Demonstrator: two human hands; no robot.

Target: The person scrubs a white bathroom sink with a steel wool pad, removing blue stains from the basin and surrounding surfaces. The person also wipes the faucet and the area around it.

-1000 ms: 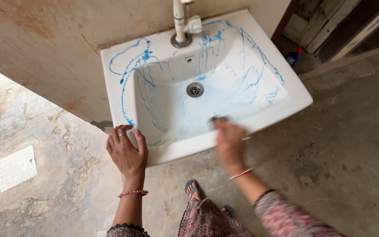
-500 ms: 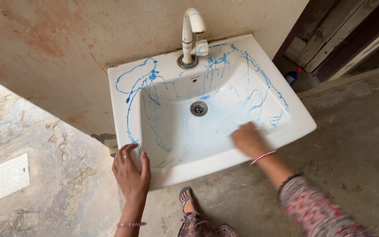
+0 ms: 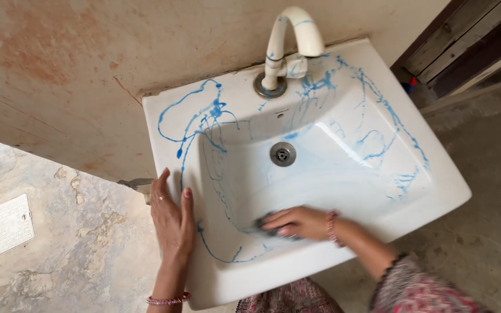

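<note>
A white wall-mounted sink [image 3: 343, 69] is streaked with blue cleaning liquid. My right hand [image 3: 297, 223] presses a dark scrubbing pad [image 3: 267, 225] against the near inner wall of the basin, fingers closed over it. My left hand [image 3: 172, 217] lies flat on the sink's left rim, fingers together, holding nothing. The metal drain [image 3: 283, 153] sits in the basin's middle. A white tap [image 3: 288, 43] stands at the back.
A stained plaster wall [image 3: 76, 75] runs behind the sink. A rough concrete floor [image 3: 59, 255] lies below, with a white square drain cover [image 3: 1, 228] at the left. A wooden door frame [image 3: 465, 46] and a small blue bottle [image 3: 408, 86] are at the upper right.
My right hand has swept from the basin's right front side to its left front wall with the pad. The camera has moved closer over the sink. My left hand stays on the rim.
</note>
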